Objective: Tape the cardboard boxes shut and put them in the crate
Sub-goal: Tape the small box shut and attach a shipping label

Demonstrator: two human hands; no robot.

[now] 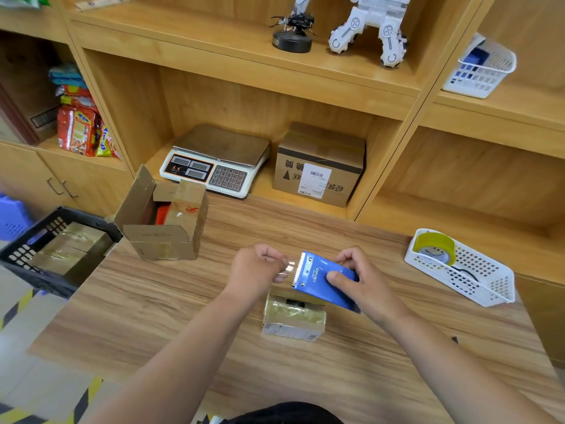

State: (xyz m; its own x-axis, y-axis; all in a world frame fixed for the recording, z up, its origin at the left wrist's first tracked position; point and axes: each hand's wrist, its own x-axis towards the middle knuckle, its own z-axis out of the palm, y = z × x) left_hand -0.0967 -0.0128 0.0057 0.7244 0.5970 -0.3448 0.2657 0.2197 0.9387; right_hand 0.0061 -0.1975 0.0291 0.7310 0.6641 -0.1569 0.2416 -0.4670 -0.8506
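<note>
One black crate (pixel 18 255) sits well left of the small taped box (pixel 293 316); one open cardboard box (pixel 162 237) stands nearer, also left. Just above the small box, the right hand (pixel 360 280) grips one blue tape dispenser (pixel 318 286), and the left hand (pixel 256 267) pinches its tape end (pixel 289 267).

Bright, even indoor light, soft shadows, wide-angle bending at edges, slight blur throughout.

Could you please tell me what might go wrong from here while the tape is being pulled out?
1. The left hand pinches the tape end right beside the serrated blade of the blue dispenser; a slip could nick a finger.
2. The right hand holds only the dispenser, so the small box beneath lies unheld and may shift when tape lands.
3. The loose tape could fold onto itself.
</note>
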